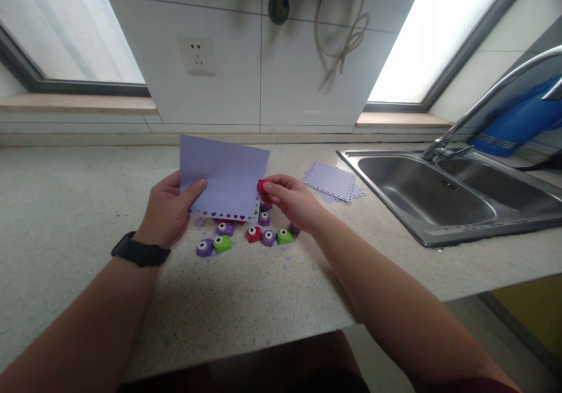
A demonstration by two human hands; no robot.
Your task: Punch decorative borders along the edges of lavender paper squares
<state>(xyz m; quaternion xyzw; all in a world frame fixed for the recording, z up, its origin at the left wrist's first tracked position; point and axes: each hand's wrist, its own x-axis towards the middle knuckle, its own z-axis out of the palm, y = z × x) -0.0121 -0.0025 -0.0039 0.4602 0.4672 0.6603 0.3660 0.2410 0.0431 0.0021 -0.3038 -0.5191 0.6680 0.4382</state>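
Note:
My left hand point(169, 208) grips a sheet of lilac paper point(223, 173) by its left side, thumb on the front, held up above the counter. Small punched shapes, stars and hearts among them, line its bottom edge and run up the lower right edge. At that right edge, my right hand point(287, 197) pinches a red craft paper punch point(263, 185). Below the sheet lie several more punches: a green punch point(222, 243), a purple punch point(204, 247), a red punch point(253, 234) and another green punch point(284, 236). Part of the group is hidden behind the paper and my right hand.
Lilac sheets with punched edges point(330, 180) lie stacked to the right. Beyond them is a steel double sink point(421, 194) with a curved faucet point(483, 100). Paper scraps point(287, 258) dot the speckled counter point(211, 305). A tiled wall with a socket point(197, 55) stands behind.

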